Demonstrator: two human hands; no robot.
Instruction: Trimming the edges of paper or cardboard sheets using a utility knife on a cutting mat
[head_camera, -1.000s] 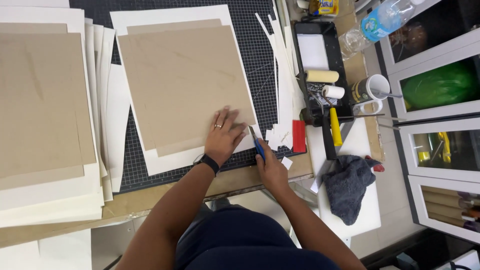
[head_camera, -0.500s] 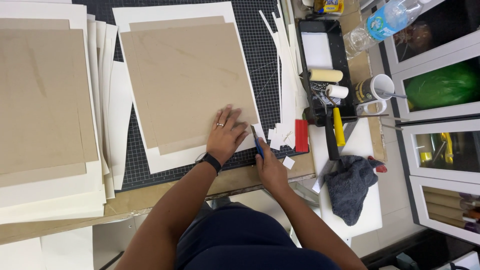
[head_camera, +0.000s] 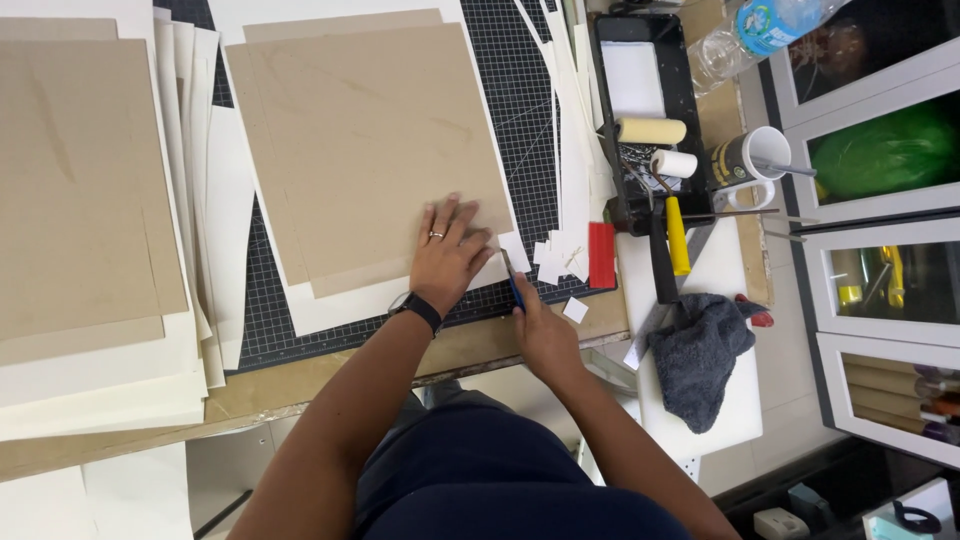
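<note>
Little moved since earlier frame: left hand (head_camera: 447, 256) stayed flat, fingers spread, on brown board (head_camera: 375, 150) atop cutting mat (head_camera: 520, 90). Right hand (head_camera: 538, 330) pinched blue knife (head_camera: 513, 288) at board corner. Risk: blade slip toward left fingers if board shifted.

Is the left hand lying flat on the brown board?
Yes, the left hand lies flat, fingers spread, on the brown board near its lower right corner.

Craft/bookbinding workshop: gridded cutting mat (head_camera: 520, 70) on table (head_camera: 300, 385), stacked board sheets (head_camera: 80, 180) at 9 o'clock, glue roller tray (head_camera: 605, 120) at 2 o'clock.
</note>
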